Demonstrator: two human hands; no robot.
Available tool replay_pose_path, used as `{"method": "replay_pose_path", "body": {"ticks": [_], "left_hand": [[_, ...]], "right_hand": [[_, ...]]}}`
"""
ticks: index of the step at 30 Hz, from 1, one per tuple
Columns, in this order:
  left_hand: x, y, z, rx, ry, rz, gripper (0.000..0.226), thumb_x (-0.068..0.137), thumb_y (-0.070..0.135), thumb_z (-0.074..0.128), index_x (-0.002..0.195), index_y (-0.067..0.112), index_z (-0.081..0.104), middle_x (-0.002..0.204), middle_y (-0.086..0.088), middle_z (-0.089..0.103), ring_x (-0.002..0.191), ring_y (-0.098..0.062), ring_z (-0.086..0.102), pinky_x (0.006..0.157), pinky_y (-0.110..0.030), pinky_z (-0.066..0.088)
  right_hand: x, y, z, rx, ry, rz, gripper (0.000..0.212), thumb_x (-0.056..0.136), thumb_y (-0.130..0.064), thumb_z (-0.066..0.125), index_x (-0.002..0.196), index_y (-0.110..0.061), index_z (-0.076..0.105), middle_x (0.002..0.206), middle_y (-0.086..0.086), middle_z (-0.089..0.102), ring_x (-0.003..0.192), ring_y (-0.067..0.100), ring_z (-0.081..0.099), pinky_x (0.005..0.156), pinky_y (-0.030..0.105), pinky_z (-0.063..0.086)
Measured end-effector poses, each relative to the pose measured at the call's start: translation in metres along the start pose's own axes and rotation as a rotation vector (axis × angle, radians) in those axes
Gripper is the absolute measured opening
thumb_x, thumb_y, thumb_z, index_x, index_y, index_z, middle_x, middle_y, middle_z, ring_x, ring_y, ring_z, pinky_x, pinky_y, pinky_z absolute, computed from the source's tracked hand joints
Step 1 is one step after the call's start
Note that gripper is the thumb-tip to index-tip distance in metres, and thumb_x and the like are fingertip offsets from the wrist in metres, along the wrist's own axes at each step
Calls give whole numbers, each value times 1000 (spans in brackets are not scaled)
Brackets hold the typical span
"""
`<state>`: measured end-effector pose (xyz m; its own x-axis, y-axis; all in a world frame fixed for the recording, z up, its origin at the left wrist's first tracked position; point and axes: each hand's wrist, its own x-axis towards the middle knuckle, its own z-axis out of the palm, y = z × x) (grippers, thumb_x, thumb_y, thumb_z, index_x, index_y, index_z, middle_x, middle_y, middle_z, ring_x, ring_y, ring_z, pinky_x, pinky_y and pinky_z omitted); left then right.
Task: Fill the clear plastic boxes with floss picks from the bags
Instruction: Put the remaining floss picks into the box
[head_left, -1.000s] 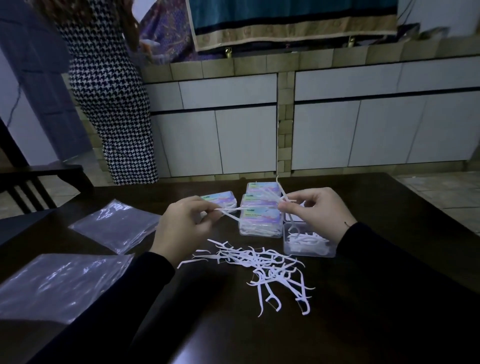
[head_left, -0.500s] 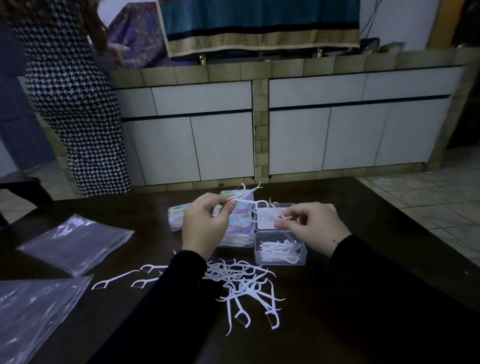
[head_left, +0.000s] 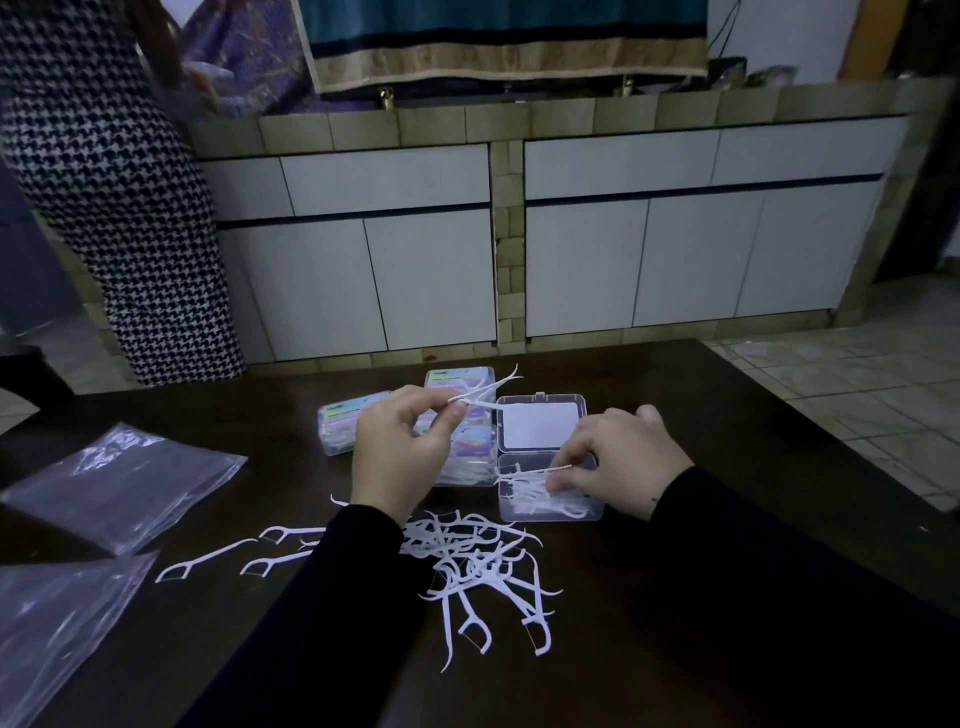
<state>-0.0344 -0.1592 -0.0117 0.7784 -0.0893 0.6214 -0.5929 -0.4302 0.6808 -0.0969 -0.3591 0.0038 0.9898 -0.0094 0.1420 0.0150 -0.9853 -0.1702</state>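
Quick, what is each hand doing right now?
Left hand: pinching a few floss picks.
Right hand: pinching one floss pick over the open box.

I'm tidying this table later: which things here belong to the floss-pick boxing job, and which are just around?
Part of the job:
open clear box
loose floss picks
picks pinched in the left hand
right hand at the box
filled boxes
plastic bags

Just around:
cabinets
hanging cloth

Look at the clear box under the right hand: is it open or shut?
Open. The clear box has its lid swung back flat on the table, and the right hand lays floss picks inside.
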Motion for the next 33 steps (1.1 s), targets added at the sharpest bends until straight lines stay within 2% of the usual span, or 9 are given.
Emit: {"method": "replay_pose_path", "body": {"ticks": [3,8,11,14,17,21,24,29,33], "left_hand": [[-1,1,1,-7,-15,-4,6,85,18,70,90,20,74,81,13,66,76,1,58,63,-8,41],[-3,7,3,-35,-10,2,9,85,19,70,85,28,70,81,12,66,74,2,56,61,-6,39],[-6,15,7,-35,-50,48,5,85,20,70,87,23,73,83,9,68,79,-3,60,66,-11,44],[-9,21,10,188,-223,114,11,87,30,68,92,23,75,91,12,68,85,-7,60,73,-25,48],[-9,26,10,448,-444,153,18,91,35,61,103,29,72,101,14,66,87,-2,53,76,-22,45],[-6,29,3,503,-536,179,27,93,32,57,119,37,63,102,16,66,92,-1,52,80,-19,44],[-2,27,-4,502,-598,106,37,92,30,60,127,40,55,93,19,67,95,-2,55,85,-22,45],[5,16,-16,456,-504,22,20,83,30,70,102,38,66,77,21,67,89,-2,59,87,-31,50],[9,15,-20,416,-441,21,9,80,35,73,86,39,68,78,18,69,85,-4,59,81,-32,49]], "right_hand": [[0,1,0,0,4,9,34,86,-60,57,111,-38,65,103,-13,61,103,10,50,101,40,27],[-5,11,-1,52,0,26,51,78,-77,45,112,-39,52,105,-13,50,95,6,48,101,37,33],[-9,19,-1,38,-76,40,75,66,-84,50,126,-41,41,115,-13,46,98,6,44,101,36,33],[-14,24,0,51,-147,25,82,68,-80,58,135,-39,35,127,-12,49,105,8,47,101,36,32],[-19,24,0,95,-154,11,78,73,-72,62,138,-38,34,139,-13,47,116,10,46,104,36,30],[-22,21,-2,106,-150,19,77,75,-69,63,140,-37,33,144,-13,43,122,13,42,104,34,30],[-22,21,-2,110,-144,21,77,76,-69,63,139,-37,34,143,-13,44,119,11,41,103,33,31],[-23,21,-1,115,-142,21,77,76,-69,62,139,-37,33,144,-12,43,121,12,43,104,33,31],[-24,22,1,126,-137,13,77,76,-69,62,139,-37,34,144,-12,43,122,12,44,104,33,32]]}}
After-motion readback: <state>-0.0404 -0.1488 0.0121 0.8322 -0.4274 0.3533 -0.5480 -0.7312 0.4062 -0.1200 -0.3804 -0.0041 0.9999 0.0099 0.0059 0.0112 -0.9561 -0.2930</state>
